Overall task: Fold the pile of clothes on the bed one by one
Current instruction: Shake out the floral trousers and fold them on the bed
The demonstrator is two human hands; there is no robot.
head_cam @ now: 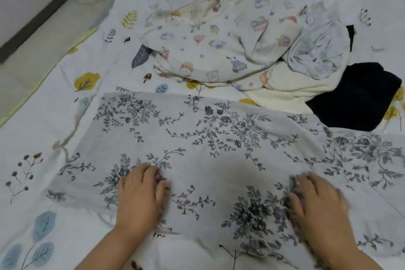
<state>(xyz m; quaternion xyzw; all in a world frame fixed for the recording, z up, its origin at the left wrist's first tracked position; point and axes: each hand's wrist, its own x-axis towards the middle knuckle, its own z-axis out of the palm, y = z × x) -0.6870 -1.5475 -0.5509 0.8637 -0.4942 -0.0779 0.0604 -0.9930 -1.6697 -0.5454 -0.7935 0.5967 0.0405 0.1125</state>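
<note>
A pale grey garment with a dark floral print (219, 144) lies spread flat across the bed in front of me. My left hand (140, 195) rests palm down on its lower left part, fingers curled into the cloth. My right hand (317, 201) presses on its lower right part, blurred by motion. Behind it sits the pile: a cream cartoon-print garment (208, 46), a plain cream piece (282, 85), a light crumpled white-blue piece (317, 50) and a dark navy garment (355, 96).
The bed sheet (54, 138) is white with yellow trees and blue leaves. The bed's left edge runs diagonally, with the floor (28, 50) and a wall with a dark baseboard (39, 17) beyond it.
</note>
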